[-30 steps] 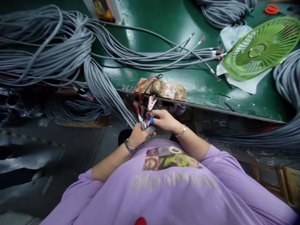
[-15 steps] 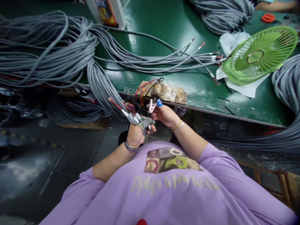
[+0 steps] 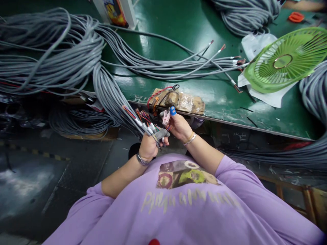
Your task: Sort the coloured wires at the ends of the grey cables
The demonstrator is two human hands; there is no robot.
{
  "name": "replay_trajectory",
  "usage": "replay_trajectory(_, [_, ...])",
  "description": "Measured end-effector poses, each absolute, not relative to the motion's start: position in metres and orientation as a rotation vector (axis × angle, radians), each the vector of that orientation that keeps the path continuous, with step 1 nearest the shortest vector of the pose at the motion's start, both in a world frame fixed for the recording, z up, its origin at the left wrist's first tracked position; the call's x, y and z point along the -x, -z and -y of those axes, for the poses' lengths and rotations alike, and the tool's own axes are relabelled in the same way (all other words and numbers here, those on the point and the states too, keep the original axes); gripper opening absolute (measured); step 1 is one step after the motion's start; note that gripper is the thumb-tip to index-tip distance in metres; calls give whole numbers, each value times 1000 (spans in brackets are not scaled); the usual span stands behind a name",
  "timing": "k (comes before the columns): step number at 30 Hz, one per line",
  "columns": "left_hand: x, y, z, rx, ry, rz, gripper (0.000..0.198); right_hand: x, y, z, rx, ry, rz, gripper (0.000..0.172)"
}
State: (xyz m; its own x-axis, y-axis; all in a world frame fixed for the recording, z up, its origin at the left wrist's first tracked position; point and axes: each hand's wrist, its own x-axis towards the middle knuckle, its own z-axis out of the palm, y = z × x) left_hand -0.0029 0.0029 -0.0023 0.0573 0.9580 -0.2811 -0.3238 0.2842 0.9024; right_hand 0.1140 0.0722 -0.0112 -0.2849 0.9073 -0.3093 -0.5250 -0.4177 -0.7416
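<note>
My left hand (image 3: 148,147) is closed around the ends of several grey cables, just below the table edge. White sleeves and thin coloured wires (image 3: 144,117) fan out from these cable ends. A dark grey wrap or flap (image 3: 160,134) lies across the bundle at my fingers. My right hand (image 3: 181,127), with a blue cover on the thumb tip, is closed beside the bundle. Its thumb and fingers are at a small pale pink clip (image 3: 166,117). Coloured wires reach its fingertips, which are partly hidden. A taped wooden block (image 3: 187,102) with red and black leads lies just beyond.
Large coils of grey cable (image 3: 63,58) cover the table's left side, their stripped ends (image 3: 235,63) reaching right. A green fan (image 3: 283,61) stands on white paper at right. Beyond are another coil (image 3: 247,15), orange-handled scissors (image 3: 296,17) and another person's arm (image 3: 304,5).
My right hand has shifted slightly left, and its thumb has come against the pink clip. My left hand keeps its hold on the cables. The view has shifted a little.
</note>
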Motion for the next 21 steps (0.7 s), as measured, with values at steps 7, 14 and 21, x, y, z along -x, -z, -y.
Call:
replay_trajectory(7, [5,7,-2,-755,-1151,-1093,24,-116,14,-69,885,-1939,552,59])
replay_trajectory(14, [4,1,9,-758,-1213,-1105,27,-131,5,-64,827,-2109,554,60])
replay_trajectory(21, [-1,-1,8,-671,-1323,-1144,27,-126,8,-58,847,-1899,691,39])
